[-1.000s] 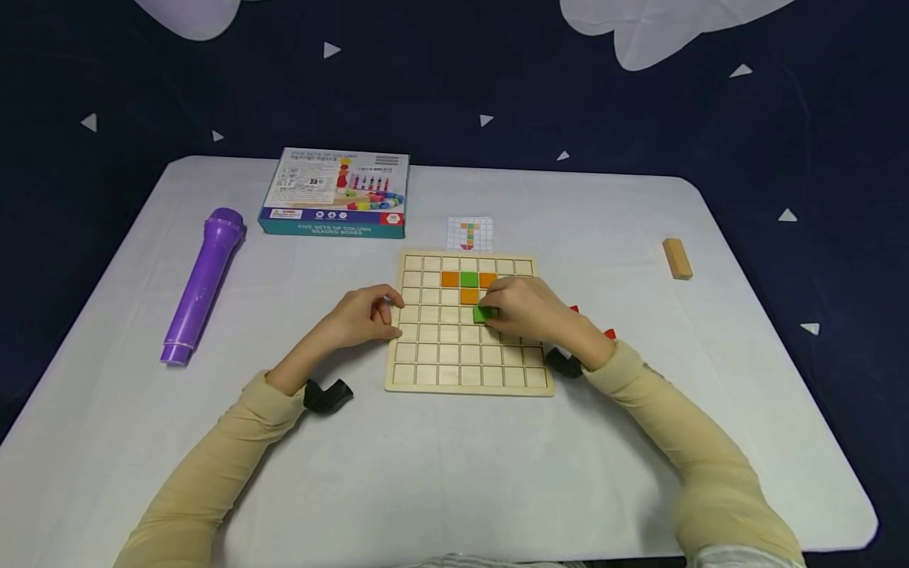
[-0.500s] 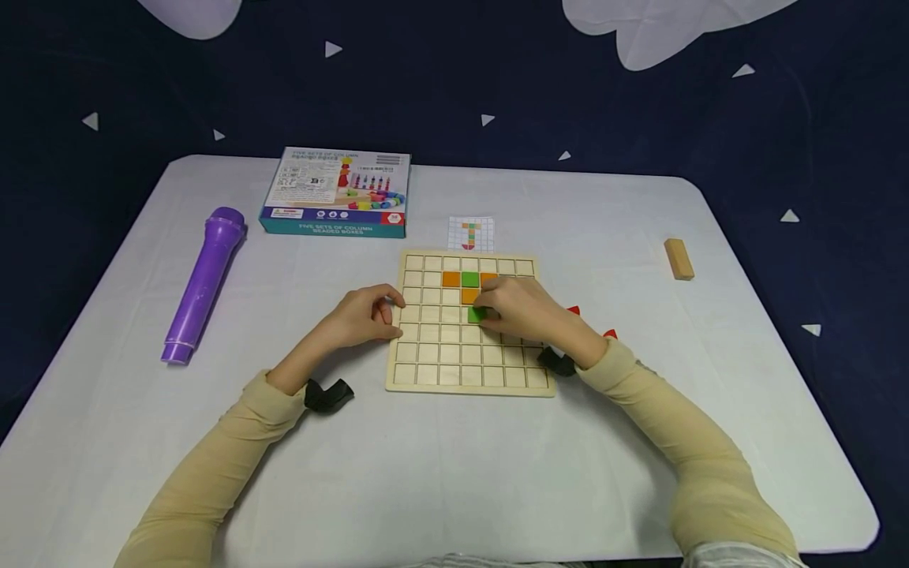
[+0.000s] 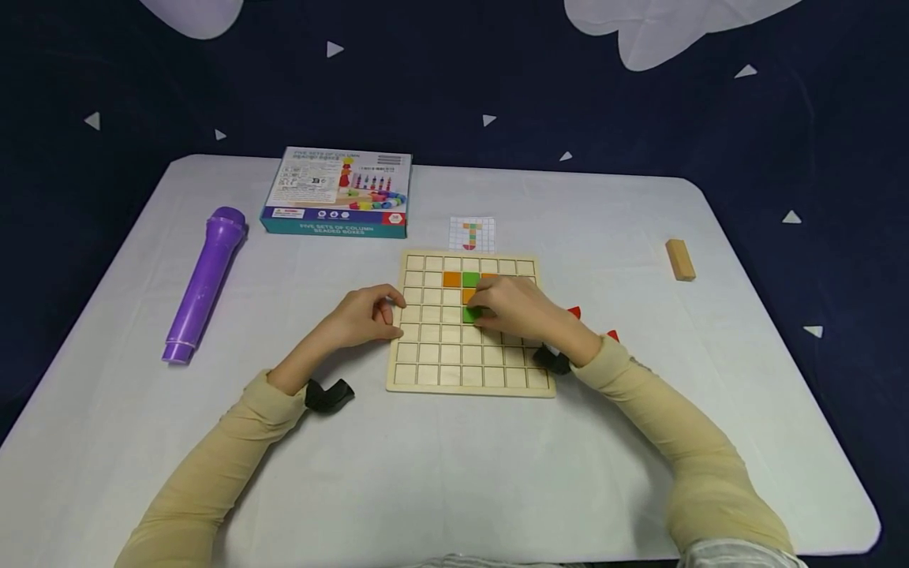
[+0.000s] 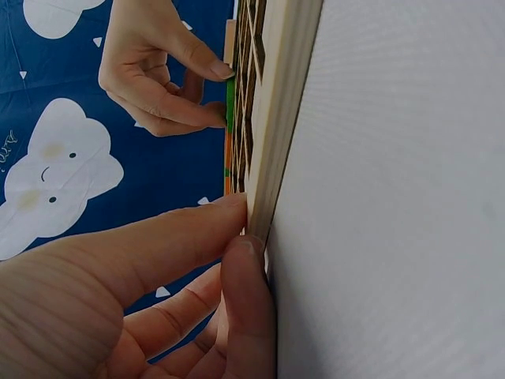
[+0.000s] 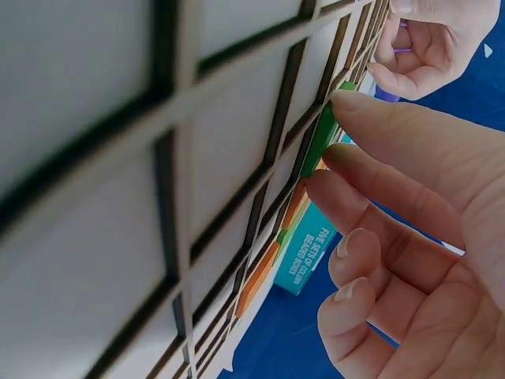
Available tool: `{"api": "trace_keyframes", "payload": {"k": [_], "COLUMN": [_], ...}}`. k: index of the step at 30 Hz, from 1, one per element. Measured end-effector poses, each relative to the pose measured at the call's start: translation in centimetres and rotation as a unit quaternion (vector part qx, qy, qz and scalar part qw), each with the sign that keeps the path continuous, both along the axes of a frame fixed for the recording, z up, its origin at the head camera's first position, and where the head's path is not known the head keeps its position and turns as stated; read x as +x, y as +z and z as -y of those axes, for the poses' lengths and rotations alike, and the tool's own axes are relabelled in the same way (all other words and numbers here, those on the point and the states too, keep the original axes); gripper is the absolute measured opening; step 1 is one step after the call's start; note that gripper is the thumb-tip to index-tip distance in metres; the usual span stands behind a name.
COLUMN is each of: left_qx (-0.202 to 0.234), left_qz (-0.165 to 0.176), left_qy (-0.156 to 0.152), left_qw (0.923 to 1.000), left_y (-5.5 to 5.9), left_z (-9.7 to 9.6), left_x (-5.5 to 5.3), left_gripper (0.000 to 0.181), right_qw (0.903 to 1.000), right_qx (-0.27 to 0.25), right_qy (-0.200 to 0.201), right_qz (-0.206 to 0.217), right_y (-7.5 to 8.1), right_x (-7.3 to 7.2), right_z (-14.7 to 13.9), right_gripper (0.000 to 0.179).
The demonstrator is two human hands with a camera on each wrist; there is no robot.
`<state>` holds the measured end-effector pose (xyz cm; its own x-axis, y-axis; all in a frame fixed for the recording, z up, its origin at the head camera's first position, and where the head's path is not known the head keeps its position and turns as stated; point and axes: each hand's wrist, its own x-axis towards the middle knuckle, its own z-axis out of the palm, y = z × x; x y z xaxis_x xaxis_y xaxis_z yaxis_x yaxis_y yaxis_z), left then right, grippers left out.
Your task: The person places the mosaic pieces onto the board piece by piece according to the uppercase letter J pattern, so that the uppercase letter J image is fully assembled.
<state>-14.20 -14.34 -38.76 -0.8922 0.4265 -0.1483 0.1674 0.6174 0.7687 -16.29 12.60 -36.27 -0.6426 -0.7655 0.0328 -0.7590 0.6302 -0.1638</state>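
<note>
Where right grip (image 3: 518,304) pinches, green tile (image 5: 319,140), between fingertips (image 5: 353,107)

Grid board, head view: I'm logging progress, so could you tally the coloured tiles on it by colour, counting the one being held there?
Orange tiles: 3
Green tiles: 2, one in the grip of the right hand
Total: 5
</note>
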Motion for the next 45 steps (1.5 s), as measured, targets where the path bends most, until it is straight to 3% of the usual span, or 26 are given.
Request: {"api": "trace_keyframes", "payload": {"k": [6,16,27,45], "left_qx": [0.003,0.005,0.005,0.006], "left_qz": [0.004,0.013,0.006,0.007], "left_qy": [-0.001,0.004,0.001,0.003], "left_qw": [1.0,0.9999,1.0,1.0], "left_y": [0.0,0.0,0.1,0.1], "left_z": [-0.1,0.0,0.0,-0.1], "left_x": [0.0,0.0,0.0,0.0], "left_gripper": [0.039,0.04,0.039,0.039], "right_qw": [1.0,0.9991,0.997,0.992], "right_qx": [0.001,-0.043,-0.066,-0.068], "right_qy": [-0.004,0.002,-0.038,-0.087], "right_qz": [0.002,-0.008,-0.015,-0.06], "right_y": [0.1,0.8,1.1,0.5], "right_x": [0.1,0.2,1.1,3.3], "right_z": [0.0,-1.4,-4.1,-9.1], "right_gripper": [0.017,0.015,0.017,0.016]}}
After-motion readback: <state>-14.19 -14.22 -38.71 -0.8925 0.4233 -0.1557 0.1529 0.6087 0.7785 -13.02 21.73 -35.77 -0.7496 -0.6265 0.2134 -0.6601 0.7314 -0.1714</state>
